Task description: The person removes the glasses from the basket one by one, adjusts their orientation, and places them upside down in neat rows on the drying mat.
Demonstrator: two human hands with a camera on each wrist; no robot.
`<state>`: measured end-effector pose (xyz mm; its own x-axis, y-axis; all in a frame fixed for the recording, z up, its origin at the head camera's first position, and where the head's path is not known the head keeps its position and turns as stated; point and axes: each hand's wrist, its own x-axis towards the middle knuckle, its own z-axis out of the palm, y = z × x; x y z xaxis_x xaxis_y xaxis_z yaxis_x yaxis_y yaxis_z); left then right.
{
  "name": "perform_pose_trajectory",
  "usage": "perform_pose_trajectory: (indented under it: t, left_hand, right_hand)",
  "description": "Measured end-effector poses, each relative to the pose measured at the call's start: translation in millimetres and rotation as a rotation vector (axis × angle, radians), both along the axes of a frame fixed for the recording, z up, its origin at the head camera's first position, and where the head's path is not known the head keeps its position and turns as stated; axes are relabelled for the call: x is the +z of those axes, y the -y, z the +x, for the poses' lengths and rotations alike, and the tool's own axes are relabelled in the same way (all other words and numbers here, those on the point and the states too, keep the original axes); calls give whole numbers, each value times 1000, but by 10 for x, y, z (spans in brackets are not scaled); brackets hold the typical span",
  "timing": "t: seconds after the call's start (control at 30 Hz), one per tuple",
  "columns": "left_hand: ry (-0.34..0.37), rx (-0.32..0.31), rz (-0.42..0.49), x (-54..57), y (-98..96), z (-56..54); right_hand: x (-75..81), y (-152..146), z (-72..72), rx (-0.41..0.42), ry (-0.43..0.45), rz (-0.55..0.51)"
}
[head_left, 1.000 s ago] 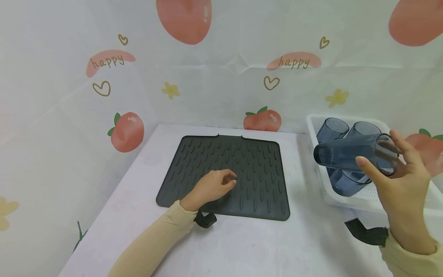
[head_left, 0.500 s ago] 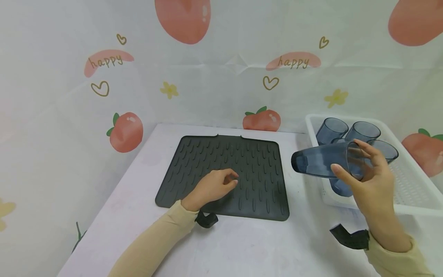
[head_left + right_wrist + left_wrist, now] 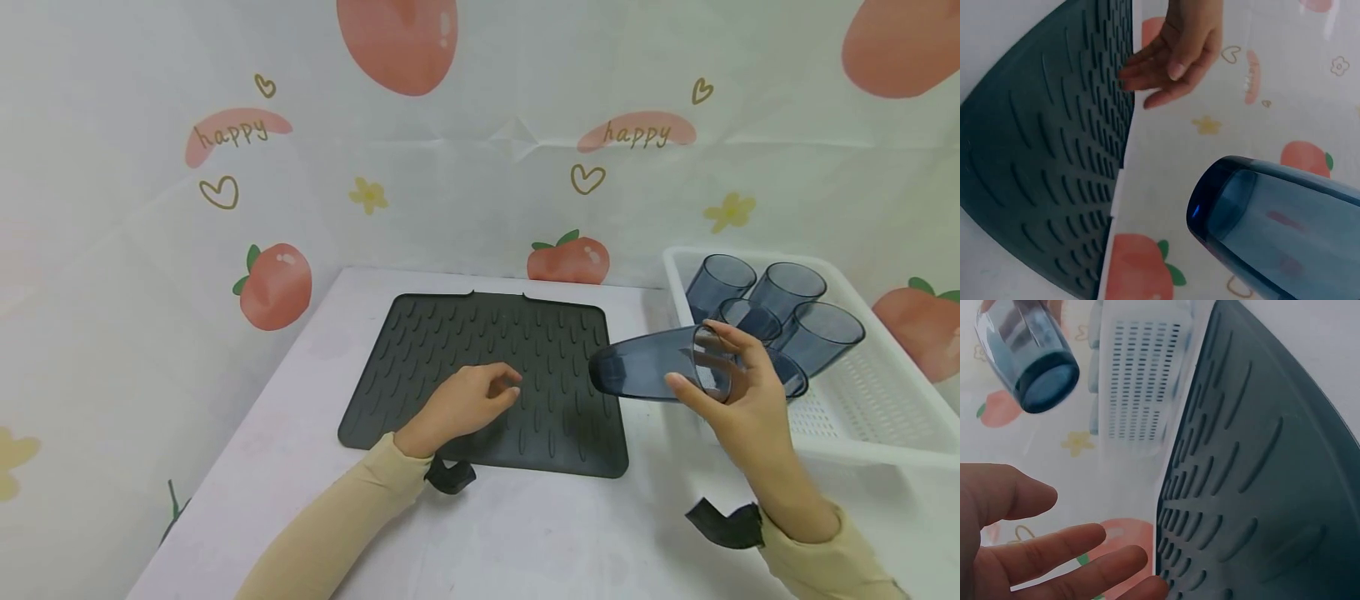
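My right hand grips a blue-tinted drinking glass near its rim, thumb on the near side and fingers on the far side. The glass lies nearly level in the air, its thick base pointing left over the right edge of a dark drying mat. Above the mat hovers my left hand, fingers loosely bent and holding nothing. In the left wrist view its fingers are spread apart, well away from the glass.
A white perforated basket stands on the right of the white table. Several similar glasses lean inside, mouths up, toward its left side. A printed cloth hangs behind the table.
The right hand has carried the glass left, from over the basket to the mat's right edge. More of the glasses in the basket now show. The left hand has barely moved.
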<state>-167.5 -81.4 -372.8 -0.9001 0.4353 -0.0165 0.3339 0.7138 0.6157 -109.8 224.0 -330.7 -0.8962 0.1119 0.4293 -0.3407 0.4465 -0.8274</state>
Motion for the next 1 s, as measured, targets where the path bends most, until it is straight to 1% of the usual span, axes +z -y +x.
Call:
perform_pose_trajectory:
  t: [0.17,0.4,0.53,0.67,0.83,1.0]
  left_hand:
    - [-11,-16,40,34,-25,12]
    - [-31,-59,117,80,-81,32]
    - [-44,-103,148,93,-116,42]
    - [-76,-157,163,79,-154,44]
    - [-88,-218,219,67,-197,45]
    - [-100,-278,271,48,-228,36]
  right_hand:
    - [-64,87,1,36,27,-13]
    - [-105,183,10,103,36,-88]
    - [-129,223,9,125,44,-108]
    - [-158,252,4,151,65,-128]
    - [-176,300,19,154,83,-84]
    - [-183,338,29,178,94,-102]
